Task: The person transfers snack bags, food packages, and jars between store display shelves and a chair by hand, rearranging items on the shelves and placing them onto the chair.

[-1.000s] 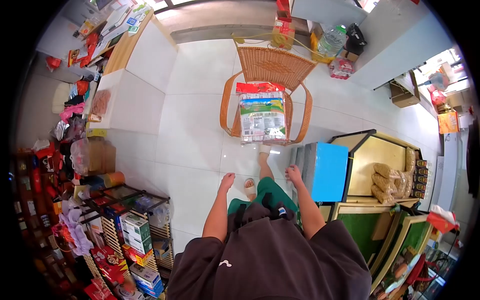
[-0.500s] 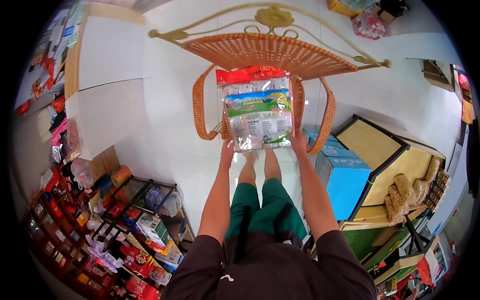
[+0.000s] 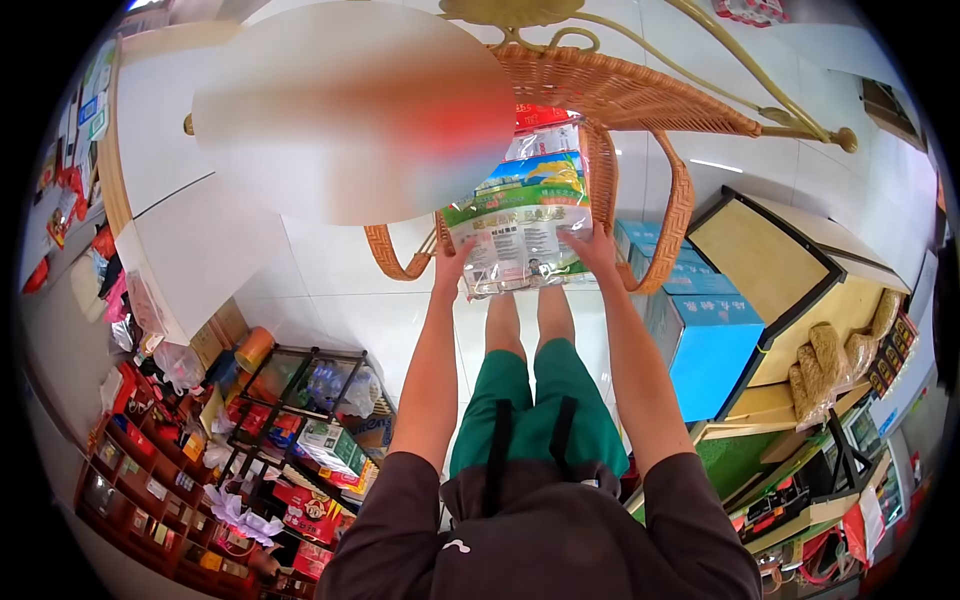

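A large clear plastic package (image 3: 530, 225) with a red top and a blue, green and white printed front lies at the seat of a wicker armchair (image 3: 640, 95). My left hand (image 3: 452, 264) grips its lower left edge. At the lower right edge, my right hand (image 3: 594, 252) holds it with the thumb on the printed face and the fingers out of sight beneath. Smaller packs show through the clear film. A blurred patch covers the package's upper left part and much of the chair's left side.
Blue cartons (image 3: 705, 325) are stacked to the right, beside a black-edged wooden display stand (image 3: 765, 270) with bagged goods. On the left are a white counter (image 3: 200, 250) and a black metal rack (image 3: 300, 400) full of packages. Pale tiles (image 3: 370, 335) cover the floor.
The package's near end has tilted and its film has creased, with my right thumb now further over its face. The view has shifted and turned slightly. A blurred patch has appeared at upper left.
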Motion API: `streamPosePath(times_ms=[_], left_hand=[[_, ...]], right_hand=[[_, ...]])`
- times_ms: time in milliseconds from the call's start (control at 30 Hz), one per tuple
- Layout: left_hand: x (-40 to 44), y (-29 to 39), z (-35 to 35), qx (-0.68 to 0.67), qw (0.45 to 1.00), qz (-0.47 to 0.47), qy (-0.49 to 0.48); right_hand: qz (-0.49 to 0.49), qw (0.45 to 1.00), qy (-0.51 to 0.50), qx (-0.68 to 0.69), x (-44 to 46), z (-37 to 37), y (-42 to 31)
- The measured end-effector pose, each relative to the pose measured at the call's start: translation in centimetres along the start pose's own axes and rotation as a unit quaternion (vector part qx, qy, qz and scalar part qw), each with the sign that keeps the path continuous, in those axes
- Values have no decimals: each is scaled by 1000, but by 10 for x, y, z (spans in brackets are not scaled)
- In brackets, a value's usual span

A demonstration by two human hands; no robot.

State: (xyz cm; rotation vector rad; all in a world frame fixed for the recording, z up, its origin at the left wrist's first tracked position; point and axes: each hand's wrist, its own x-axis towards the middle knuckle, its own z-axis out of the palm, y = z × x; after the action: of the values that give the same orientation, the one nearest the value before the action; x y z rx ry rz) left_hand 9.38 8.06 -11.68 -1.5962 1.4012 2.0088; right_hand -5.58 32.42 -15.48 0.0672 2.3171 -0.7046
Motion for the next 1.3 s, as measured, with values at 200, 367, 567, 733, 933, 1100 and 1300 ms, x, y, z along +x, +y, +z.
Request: streamPosePath(times_ms=[200,367,567,733,933,1100,1300], left_hand=[[-46,4,-19,282,956,10,76],[-111,1,-35,130,990,48,4],[-158,-18,-54,59,994,93,-14],[-198,-38,-52,102,971,206,-68],[-323,-160,0,235,846,423,-224],[-441,-100,27,323,726,462,-394],[-468,-57,93,389,631,425,-520]], right_hand=[[-45,946,-148,284,-42,-33,-10],[-2,919,-161,361,-115,-54,-15],[-58,928,-19,368,-226,-68,-35],[-26,919,120,376,-342,-71,-14],[29,793,321,516,-597,-18,127],[-119,589,381,703,-694,0,108],[-49,490,359,793,-710,5,83]])
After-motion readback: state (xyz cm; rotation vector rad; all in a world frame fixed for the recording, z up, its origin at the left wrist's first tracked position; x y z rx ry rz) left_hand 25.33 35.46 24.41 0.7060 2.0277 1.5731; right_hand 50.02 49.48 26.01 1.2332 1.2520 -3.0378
